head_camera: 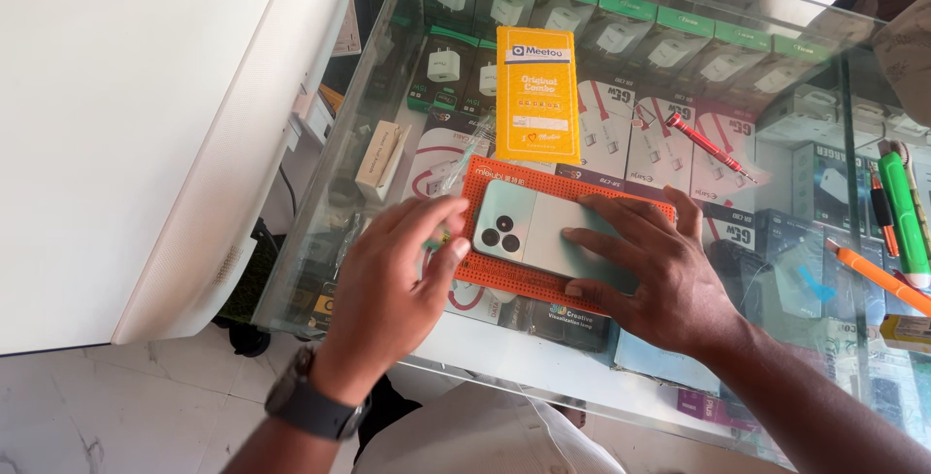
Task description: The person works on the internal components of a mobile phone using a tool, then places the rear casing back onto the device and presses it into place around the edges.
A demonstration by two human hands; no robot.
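Phone point(543, 232) steadied face down on orange mat point(504, 275)
Right hand point(655, 275) lies flat, fingers spread, pinning it; left hand point(402, 275) rests at its camera end, fingers loosely curled, seemingly pinching something unclear.

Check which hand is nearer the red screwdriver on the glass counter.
Right. The right hand lies flat on the phone, just below the red screwdriver. The left hand is at the phone's camera end, farther to the left.

both hands, left hand point(393, 270) and right hand point(648, 270), rest on a mint phone point(543, 232) on an orange mat point(504, 275).
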